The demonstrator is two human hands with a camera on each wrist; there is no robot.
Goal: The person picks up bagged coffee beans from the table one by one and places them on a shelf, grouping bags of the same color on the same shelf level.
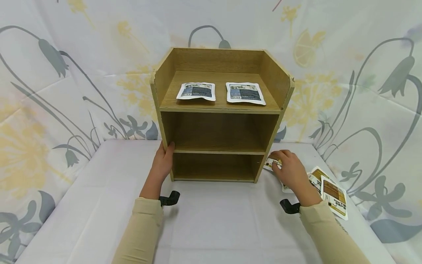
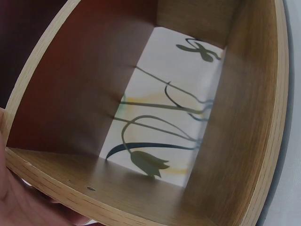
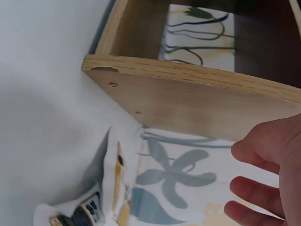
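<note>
A small wooden shelf unit (image 1: 219, 60) stands at the middle back in the head view. Two white packets with dark printed labels, a left one (image 1: 197, 91) and a right one (image 1: 245, 93), lie side by side on its top board. My left hand (image 1: 162, 161) grips the unit's left side panel, thumb at the front edge. Beside the lower right side, my right hand (image 1: 290, 168) hovers near a printed packet (image 1: 269, 164) on the table. In the right wrist view its fingers (image 3: 256, 193) are spread and hold nothing.
More printed packets (image 1: 335, 198) lie overlapping to the right of my right hand, partly behind the wrist and sleeve. A white cloth covers the table (image 1: 211, 220). A flower-patterned sheet (image 1: 329, 55) hangs behind and at both sides.
</note>
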